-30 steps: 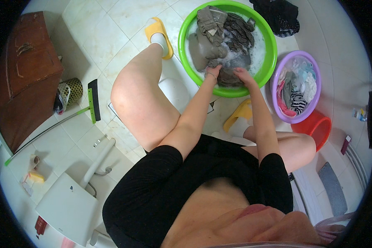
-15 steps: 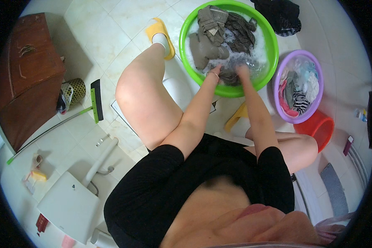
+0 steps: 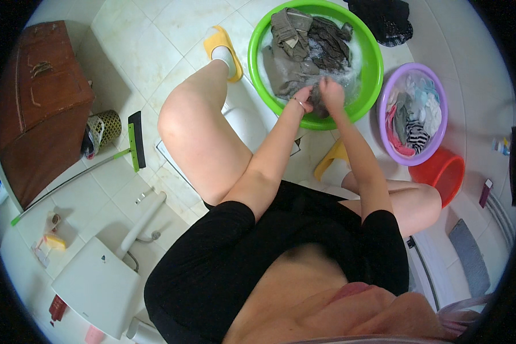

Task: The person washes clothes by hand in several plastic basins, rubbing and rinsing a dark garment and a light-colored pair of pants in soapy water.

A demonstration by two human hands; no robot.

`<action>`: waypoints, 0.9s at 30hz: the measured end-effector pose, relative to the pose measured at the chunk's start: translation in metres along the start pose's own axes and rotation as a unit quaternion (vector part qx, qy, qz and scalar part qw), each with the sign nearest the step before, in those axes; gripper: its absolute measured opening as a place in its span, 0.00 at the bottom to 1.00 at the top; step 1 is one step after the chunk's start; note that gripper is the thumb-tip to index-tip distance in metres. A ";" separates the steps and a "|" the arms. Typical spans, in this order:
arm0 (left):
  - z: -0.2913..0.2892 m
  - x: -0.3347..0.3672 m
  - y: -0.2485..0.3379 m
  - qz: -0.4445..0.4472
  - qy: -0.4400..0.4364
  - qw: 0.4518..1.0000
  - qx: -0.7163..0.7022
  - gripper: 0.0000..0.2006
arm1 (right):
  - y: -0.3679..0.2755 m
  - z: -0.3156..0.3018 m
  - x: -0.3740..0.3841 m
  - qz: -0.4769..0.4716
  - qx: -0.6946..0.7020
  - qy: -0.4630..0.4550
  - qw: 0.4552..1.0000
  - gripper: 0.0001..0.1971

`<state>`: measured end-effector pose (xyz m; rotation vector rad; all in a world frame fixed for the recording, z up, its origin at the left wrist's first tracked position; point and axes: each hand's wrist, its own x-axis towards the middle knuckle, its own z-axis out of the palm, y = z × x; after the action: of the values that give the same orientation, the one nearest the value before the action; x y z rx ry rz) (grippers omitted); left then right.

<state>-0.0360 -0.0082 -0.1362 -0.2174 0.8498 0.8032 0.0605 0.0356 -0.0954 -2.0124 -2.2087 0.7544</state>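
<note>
From my end I see a pale tiled floor (image 3: 149,51), a brown cabinet (image 3: 47,109) at left, and a white wall (image 3: 473,86) at right, softly lit.

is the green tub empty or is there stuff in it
Not empty: the green tub holds sudsy water and dark clothes, and the left hand and right hand grip a gray cloth at its near side.

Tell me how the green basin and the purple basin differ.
The green basin looks larger than the purple basin. The green basin holds dark clothes in foamy water; the purple basin holds mostly lighter clothes. Both are open-topped and hold clothes.
</note>
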 end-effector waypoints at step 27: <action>0.000 0.002 0.016 0.017 0.023 0.997 -0.069 0.23 | -0.039 -0.031 -0.037 -0.284 0.171 0.019 0.943 0.09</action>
<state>-0.0461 0.0037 -0.1353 -0.3446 0.8442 0.8929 0.0412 0.0094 -0.0427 -1.1369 -2.2603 0.9195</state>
